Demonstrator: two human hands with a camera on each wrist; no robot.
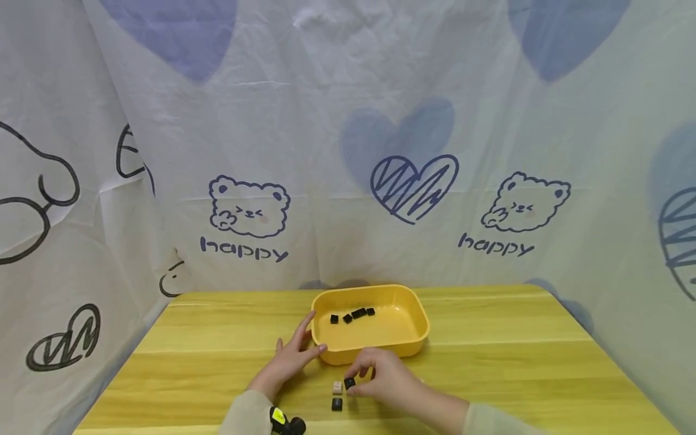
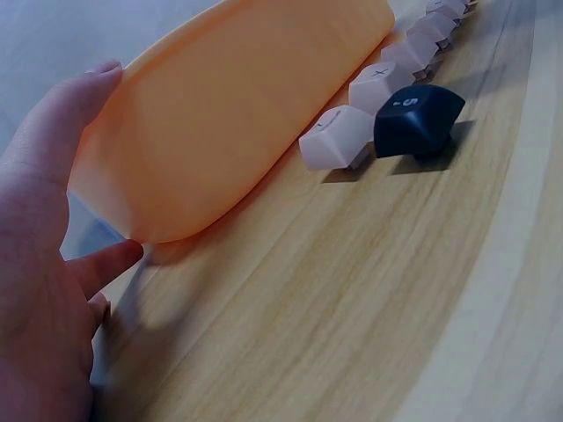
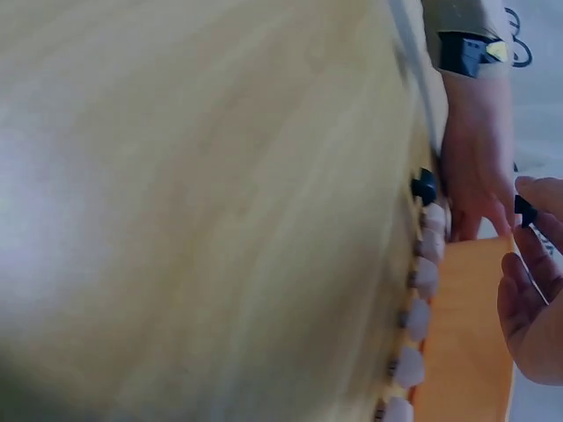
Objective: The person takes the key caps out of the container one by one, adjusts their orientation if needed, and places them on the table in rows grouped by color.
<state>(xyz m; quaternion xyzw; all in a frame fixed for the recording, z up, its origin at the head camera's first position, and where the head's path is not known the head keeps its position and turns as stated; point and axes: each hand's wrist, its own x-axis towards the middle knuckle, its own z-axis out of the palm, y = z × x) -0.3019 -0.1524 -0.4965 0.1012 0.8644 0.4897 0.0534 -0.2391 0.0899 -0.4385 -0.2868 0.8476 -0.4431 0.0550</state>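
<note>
A black keycap (image 1: 350,383) is pinched between the thumb and fingers of my right hand (image 1: 388,380), in front of a yellow plastic bin (image 1: 402,350). With straight, spread fingers, my left hand (image 1: 288,362) touches the bin's left end and front corner. Several black keycaps (image 1: 359,313) lie inside the bin. On the table before it sit a white keycap (image 1: 338,387) and another black keycap (image 1: 337,404). The left wrist view shows that black keycap (image 2: 418,121) marked 5, beside a row of white keycaps (image 2: 337,138) along the bin, mostly hidden by my right hand in the head view.
The wood-grain table (image 1: 516,350) extends to both sides of the bin. A white cloth (image 1: 326,151) printed with hearts and bears hangs behind it. A black strap device (image 1: 285,422) is on my left wrist.
</note>
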